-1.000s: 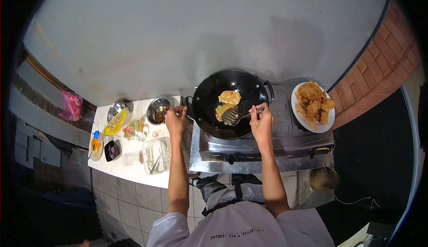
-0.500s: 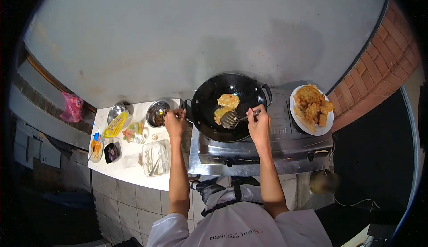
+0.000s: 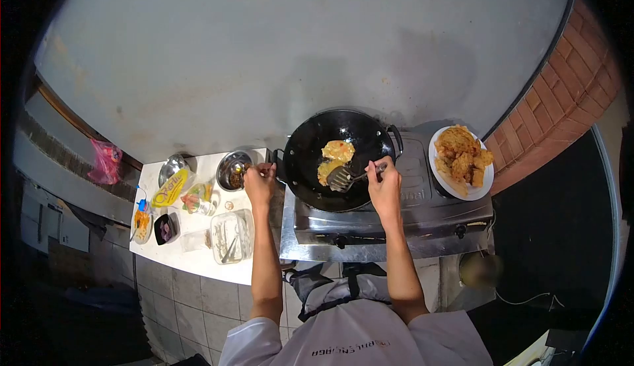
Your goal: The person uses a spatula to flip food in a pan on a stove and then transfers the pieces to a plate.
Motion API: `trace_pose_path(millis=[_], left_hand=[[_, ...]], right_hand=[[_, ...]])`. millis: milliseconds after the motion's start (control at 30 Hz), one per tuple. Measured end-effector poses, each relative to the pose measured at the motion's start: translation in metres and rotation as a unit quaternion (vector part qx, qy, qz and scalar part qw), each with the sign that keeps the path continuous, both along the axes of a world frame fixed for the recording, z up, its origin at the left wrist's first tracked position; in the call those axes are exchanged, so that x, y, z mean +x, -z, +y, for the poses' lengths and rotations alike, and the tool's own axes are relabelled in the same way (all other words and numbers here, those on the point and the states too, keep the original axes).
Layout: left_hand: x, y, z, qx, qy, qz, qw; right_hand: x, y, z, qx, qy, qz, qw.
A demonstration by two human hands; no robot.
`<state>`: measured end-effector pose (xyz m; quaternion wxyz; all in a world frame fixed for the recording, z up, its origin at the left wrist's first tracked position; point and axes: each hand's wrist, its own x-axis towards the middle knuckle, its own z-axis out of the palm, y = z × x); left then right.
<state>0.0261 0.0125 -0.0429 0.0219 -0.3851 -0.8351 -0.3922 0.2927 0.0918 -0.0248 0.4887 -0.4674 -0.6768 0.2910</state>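
A black wok (image 3: 310,191) sits on the stove, with egg pieces (image 3: 338,149) frying on its bottom. My right hand (image 3: 384,184) is closed around the handle of a slotted spatula (image 3: 340,178). The spatula's blade lies over the lower part of the egg, partly covering it. At the wok's left side my left hand (image 3: 259,184) is closed at the wok handle (image 3: 275,160), its fingertips bent over it. Just left of that hand stands a steel bowl (image 3: 232,170) with some dark seasoning inside.
On the stove's (image 3: 416,215) right side rests a white plate (image 3: 489,180) piled with fried food. The white table (image 3: 165,250) carries a second steel bowl (image 3: 173,170), a yellow packet (image 3: 170,190), a dark square bowl (image 3: 166,229) and a clear container (image 3: 232,237). A grey wall stands behind.
Almost nothing differs. Both hands keep their holds, and the spatula stays over the egg with barely any shift.
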Motion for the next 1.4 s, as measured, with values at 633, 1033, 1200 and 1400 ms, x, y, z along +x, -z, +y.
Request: trace_pose_path(millis=[633,1033,1200,1400], left_hand=[[-0.001,-0.001,0.000,0.013,0.016,0.010,1.000],[-0.001,-0.001,-0.001,0.019,0.027,-0.002,0.999],[-0.001,0.000,-0.001,0.017,0.031,-0.007,0.999],[0.000,-0.002,-0.001,0.017,0.029,-0.019,0.999]], right_hand=[[-0.009,-0.009,-0.009,-0.010,0.021,0.050,0.998],[-0.010,-0.010,-0.009,-0.007,0.015,0.004,1.000],[-0.007,-0.010,-0.008,-0.022,0.014,0.026,0.999],[-0.006,-0.018,-0.005,-0.025,0.037,0.060,0.997]])
